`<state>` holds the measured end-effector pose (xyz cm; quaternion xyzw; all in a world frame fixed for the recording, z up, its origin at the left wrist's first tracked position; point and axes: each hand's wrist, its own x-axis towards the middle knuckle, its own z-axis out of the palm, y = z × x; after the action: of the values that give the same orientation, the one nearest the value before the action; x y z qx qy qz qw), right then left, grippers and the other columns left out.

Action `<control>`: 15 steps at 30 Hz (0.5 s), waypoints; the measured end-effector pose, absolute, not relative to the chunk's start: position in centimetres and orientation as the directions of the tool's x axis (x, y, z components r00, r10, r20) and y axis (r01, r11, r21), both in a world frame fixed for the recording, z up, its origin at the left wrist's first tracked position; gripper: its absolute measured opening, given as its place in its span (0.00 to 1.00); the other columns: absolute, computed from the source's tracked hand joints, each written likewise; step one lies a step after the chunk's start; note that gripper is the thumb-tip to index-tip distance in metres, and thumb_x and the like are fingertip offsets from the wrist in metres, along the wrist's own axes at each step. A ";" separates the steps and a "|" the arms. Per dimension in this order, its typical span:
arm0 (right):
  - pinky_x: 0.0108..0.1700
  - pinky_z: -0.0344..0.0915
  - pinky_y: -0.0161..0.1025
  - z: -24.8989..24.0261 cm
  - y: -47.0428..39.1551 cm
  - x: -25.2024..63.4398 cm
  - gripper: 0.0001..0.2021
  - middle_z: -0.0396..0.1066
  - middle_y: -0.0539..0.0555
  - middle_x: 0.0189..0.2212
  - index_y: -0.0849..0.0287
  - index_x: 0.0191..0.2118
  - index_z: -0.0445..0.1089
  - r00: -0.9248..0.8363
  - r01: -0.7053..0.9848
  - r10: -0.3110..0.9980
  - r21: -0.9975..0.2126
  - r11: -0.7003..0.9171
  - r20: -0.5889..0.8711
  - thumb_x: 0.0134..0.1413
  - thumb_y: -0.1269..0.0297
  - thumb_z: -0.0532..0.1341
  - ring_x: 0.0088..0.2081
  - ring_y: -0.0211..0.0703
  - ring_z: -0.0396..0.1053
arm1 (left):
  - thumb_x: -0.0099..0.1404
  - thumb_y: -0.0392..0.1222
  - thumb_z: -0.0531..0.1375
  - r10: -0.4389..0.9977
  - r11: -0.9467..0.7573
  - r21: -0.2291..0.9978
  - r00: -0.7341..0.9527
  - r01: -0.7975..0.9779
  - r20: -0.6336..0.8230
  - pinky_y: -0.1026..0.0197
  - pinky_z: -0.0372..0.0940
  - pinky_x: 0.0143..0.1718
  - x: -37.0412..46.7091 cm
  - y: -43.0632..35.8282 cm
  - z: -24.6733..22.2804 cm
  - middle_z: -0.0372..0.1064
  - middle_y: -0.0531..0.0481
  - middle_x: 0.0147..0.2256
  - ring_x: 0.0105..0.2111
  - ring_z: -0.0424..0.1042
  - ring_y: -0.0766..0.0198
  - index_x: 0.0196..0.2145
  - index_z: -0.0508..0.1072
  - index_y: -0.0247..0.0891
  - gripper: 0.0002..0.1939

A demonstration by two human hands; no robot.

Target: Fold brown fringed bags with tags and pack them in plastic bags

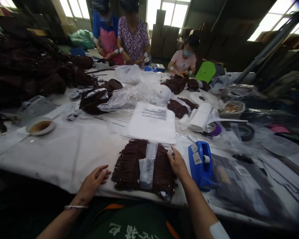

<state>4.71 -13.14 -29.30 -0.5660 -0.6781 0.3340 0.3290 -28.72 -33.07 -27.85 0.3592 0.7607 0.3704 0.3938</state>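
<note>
A dark brown fringed bag (131, 162) lies flat at the table's near edge, with a strip of translucent plastic wrap (150, 162) around its middle. My left hand (96, 181) hovers to the left of the bag, fingers loosely spread and holding nothing. At the bag's right side, my right hand (178, 162) rests its extended fingers against the upper edge of the fringe. Just beyond the bag is a stack of white plastic sheets (151, 122) with printed text. A blue tape dispenser (200, 166) stands to the right of my right hand.
Dark plastic packets (244, 182) lie at the right. A round dish (41, 126) holds brownish stuff at the left. Farther back are a white roll (200, 116), crumpled clear plastic (139, 91), a tool basket (231, 109) and more brown fringed pieces (94, 99). Several co-workers stand or sit across the table.
</note>
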 end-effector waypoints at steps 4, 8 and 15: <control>0.49 0.66 0.47 -28.9 -16.5 6.9 0.23 0.66 0.62 0.51 0.60 0.53 0.64 -0.015 0.505 0.999 -0.862 0.053 0.053 0.58 0.50 0.52 0.48 0.49 0.68 | 0.63 0.55 0.55 0.940 0.217 0.790 -0.341 0.573 -0.011 0.52 0.66 0.49 -25.6 -33.4 -26.6 0.71 0.45 0.45 0.44 0.71 0.55 0.48 0.69 0.41 0.20; 0.46 0.67 0.44 -29.2 -23.4 9.1 0.18 0.69 0.58 0.46 0.57 0.47 0.66 0.077 0.448 0.995 -0.894 0.019 0.060 0.57 0.52 0.55 0.44 0.46 0.68 | 0.67 0.40 0.55 0.930 -0.349 0.642 0.169 0.683 0.326 0.54 0.62 0.53 -21.5 -31.1 -25.2 0.69 0.45 0.45 0.48 0.66 0.57 0.48 0.69 0.40 0.12; 0.48 0.66 0.46 -30.2 -29.4 10.5 0.22 0.66 0.58 0.50 0.54 0.53 0.62 -0.009 0.364 0.999 -0.930 0.045 0.045 0.52 0.57 0.62 0.48 0.48 0.66 | 0.65 0.36 0.57 0.621 -0.771 0.342 0.753 0.538 0.216 0.49 0.56 0.57 -12.8 -25.9 -24.3 0.63 0.43 0.53 0.55 0.58 0.53 0.54 0.63 0.39 0.20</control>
<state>10.50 -29.39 -30.23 -0.5725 -0.5954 0.3870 0.4099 -12.77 -25.88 -24.31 0.9271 0.3125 0.1606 0.1304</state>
